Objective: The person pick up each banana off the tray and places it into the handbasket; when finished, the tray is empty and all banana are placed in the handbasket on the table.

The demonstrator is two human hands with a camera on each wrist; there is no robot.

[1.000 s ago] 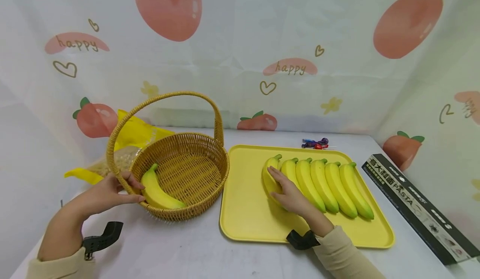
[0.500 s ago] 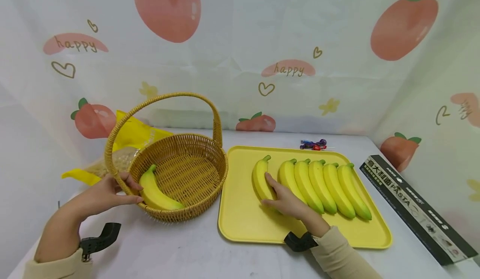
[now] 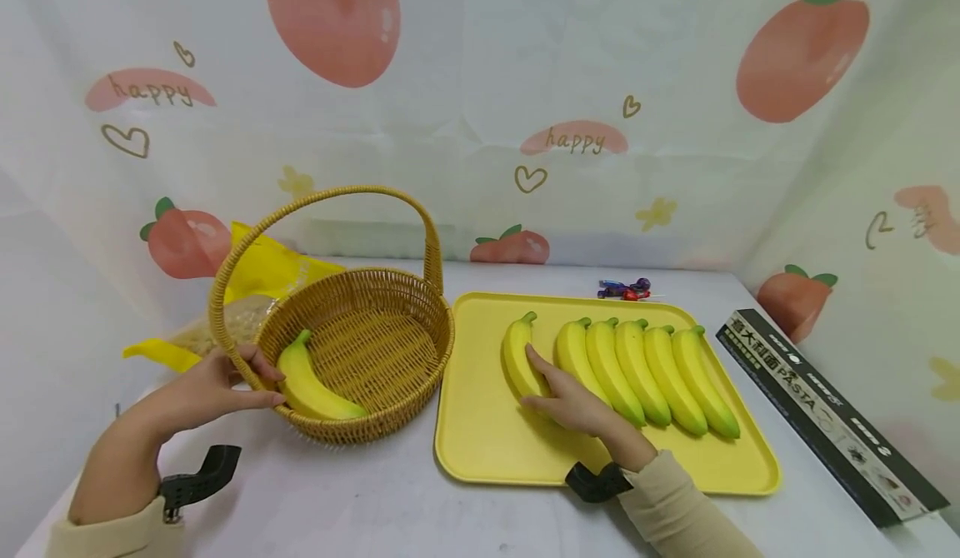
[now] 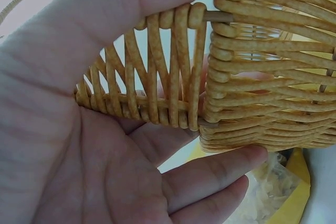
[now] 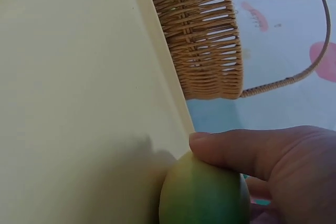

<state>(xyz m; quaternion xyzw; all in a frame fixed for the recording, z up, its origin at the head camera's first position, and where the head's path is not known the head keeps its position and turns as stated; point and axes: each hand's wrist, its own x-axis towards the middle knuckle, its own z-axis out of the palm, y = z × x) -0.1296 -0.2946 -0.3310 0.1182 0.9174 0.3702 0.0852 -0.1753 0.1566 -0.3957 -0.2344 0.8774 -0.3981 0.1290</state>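
Right grip (image 3: 573,400) of mine is holding a curved banana (image 3: 518,360), and my left grip (image 3: 213,387) is holding a basket (image 3: 371,433) just left of the tray (image 3: 480,437). The tray is showing smooth, flat yellow, with rounded corners and a low rim; the basket is showing a round tan weave, its handle (image 3: 326,200) arching in tightly wrapped strands. Smooth yellow skin is turning greenish at the banana's near end. My right thumb is pressing one side of the fruit while my fingers are lying along the other, spread only to its thickness. My left thumb and fingers are closing around the handle's woven foot. The held banana is lying over the tray's left half; whether it is touching the surface, I cannot tell. Bare yellow is stretching between it and the tray's left rim. A row of five bananas (image 3: 641,375) is filling the tray's right half, starting just beside my right grip. A second banana (image 3: 315,389) is curving inside the basket, and a long pasta box (image 3: 828,420) is slanting beyond the tray's right rim.
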